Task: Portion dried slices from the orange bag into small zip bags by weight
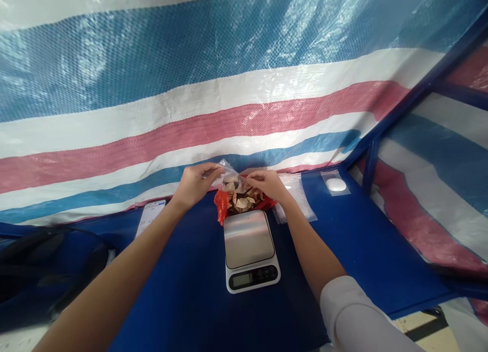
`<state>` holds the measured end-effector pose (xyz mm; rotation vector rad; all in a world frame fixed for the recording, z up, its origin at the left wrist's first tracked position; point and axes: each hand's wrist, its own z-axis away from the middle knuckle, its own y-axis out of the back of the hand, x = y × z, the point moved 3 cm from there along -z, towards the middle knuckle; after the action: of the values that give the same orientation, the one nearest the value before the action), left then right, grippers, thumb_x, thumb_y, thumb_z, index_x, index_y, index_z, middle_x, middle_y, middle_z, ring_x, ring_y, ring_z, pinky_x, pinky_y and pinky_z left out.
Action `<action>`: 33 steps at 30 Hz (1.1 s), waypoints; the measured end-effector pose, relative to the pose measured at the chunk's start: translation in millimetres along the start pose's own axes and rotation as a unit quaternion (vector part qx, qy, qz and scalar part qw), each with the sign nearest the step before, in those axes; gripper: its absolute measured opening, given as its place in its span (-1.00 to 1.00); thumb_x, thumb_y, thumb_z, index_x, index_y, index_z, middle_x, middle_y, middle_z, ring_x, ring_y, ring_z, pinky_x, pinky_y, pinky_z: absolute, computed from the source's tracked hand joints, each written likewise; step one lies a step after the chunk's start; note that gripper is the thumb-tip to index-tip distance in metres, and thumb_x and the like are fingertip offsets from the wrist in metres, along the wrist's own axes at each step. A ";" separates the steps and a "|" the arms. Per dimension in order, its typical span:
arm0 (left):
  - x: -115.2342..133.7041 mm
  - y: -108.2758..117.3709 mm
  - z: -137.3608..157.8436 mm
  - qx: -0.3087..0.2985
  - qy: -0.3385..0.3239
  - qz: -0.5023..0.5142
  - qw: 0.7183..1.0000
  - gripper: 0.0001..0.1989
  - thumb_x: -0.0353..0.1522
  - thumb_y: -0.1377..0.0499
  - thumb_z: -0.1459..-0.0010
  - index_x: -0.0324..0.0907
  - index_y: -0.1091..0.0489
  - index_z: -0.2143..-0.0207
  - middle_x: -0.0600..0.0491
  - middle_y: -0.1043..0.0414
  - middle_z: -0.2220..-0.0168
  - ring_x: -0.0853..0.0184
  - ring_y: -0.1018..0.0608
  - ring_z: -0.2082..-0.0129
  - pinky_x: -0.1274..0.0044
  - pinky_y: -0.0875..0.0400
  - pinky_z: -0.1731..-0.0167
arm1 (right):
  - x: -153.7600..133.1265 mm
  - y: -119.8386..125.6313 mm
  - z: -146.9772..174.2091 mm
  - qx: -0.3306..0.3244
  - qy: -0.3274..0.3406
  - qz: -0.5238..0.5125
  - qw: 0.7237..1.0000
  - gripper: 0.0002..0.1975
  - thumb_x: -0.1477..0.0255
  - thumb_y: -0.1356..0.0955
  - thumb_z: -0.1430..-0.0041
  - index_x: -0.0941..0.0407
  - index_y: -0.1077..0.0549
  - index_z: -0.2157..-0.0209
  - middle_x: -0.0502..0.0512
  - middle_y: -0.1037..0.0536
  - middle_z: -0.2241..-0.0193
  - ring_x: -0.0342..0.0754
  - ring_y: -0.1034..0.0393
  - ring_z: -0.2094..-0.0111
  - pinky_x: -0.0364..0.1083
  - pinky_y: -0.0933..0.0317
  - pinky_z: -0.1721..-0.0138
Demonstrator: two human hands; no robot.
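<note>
My left hand (195,183) pinches the upper left edge of a small clear plastic bag (227,170). A few dried brown pieces show in or behind this bag; I cannot tell which. The fingers of my right hand (270,183) are closed at its right edge. Just below lies an open red plastic bag (221,203) filled with dry, pale brown slices (244,200). A white digital kitchen scale (249,240) with a bare steel plate stands in front of the red bag. The writing on its display is unreadable.
Clear plastic bags (299,197) lie flat beside my right forearm. A phone (150,215) leans at the left. A white oval object (336,185) rests on a small clear bag. Striped sheeting (213,108) hangs behind the blue table (366,260), with a blue frame at right.
</note>
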<state>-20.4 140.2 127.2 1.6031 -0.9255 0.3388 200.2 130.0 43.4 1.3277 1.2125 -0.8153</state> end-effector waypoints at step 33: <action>4.3 0.6 -1.1 0.002 0.027 0.109 0.994 -0.60 -0.02 -0.18 -0.21 -0.18 -0.51 0.24 -0.03 -0.60 0.26 0.28 -0.60 0.30 0.48 -0.48 0.26 | 10.6 3.3 3.5 -0.044 -0.156 -0.168 0.972 -0.85 0.37 -0.43 -0.13 0.12 -0.66 0.31 0.12 -0.68 0.31 0.01 -0.58 0.20 -0.19 -0.45 0.43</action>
<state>-17.7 139.6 130.8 1.4931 -1.0605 0.5336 206.5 129.1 33.7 0.8918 1.2192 -1.1509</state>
